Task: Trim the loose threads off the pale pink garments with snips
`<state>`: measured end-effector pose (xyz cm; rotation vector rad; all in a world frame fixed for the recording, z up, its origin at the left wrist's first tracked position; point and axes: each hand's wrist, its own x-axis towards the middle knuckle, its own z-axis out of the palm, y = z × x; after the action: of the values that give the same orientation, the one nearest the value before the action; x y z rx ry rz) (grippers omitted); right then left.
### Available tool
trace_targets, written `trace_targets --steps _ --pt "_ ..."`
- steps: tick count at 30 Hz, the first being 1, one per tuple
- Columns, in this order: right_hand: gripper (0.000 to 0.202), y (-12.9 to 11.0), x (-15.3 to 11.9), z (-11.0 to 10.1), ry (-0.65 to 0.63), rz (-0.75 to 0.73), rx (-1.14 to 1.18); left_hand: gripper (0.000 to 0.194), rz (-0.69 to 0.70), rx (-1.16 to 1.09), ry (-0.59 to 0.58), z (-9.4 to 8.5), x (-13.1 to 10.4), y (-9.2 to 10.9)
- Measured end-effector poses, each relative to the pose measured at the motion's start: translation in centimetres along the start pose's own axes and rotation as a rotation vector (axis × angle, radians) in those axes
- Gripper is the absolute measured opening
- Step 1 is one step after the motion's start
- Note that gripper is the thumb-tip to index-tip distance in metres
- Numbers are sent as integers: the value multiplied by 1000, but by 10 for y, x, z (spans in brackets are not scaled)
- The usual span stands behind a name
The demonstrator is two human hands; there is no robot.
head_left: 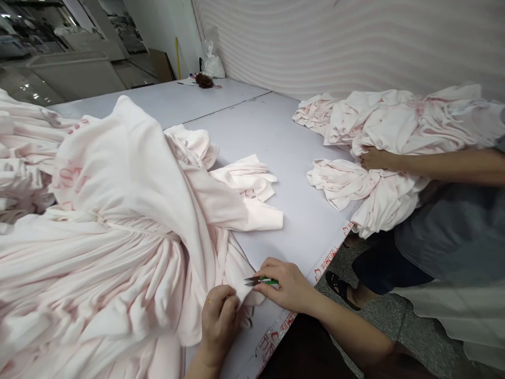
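White table (298, 231) is running beneath both hands. The left hand (221, 318) is pinching the edge of a pale pink cloth (234, 263) between thumb and fingers; the right hand (286, 284), nearer the snips, is closing its fingers around the green-handled snips (263, 281), whose long axis is pointing left, towards the pinched cloth. Heaped fabric (98, 284) is crowding left of the left fingers. Open room is stretching ahead of the right fingers, while the table edge (325, 263) is passing beneath the right wrist. Farther right, a co-worker's hand (374, 159) is touching another heap (394, 123).
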<state>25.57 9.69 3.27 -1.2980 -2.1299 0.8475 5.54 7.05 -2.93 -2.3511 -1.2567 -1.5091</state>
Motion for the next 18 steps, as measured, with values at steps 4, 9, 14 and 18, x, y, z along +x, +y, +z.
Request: trace_targets --steps 4,9,14,18 --pt "16 -1 2 1 2 13 21 21 -23 5 14 0 -2 0" --pt "28 1 10 7 -9 -22 78 20 -17 -5 3 -3 1 0" --pt "16 -1 18 4 1 -53 55 22 -42 58 20 -6 2 0" --pt "24 -2 15 -7 -76 -82 111 23 -51 60 18 -7 2 -1"
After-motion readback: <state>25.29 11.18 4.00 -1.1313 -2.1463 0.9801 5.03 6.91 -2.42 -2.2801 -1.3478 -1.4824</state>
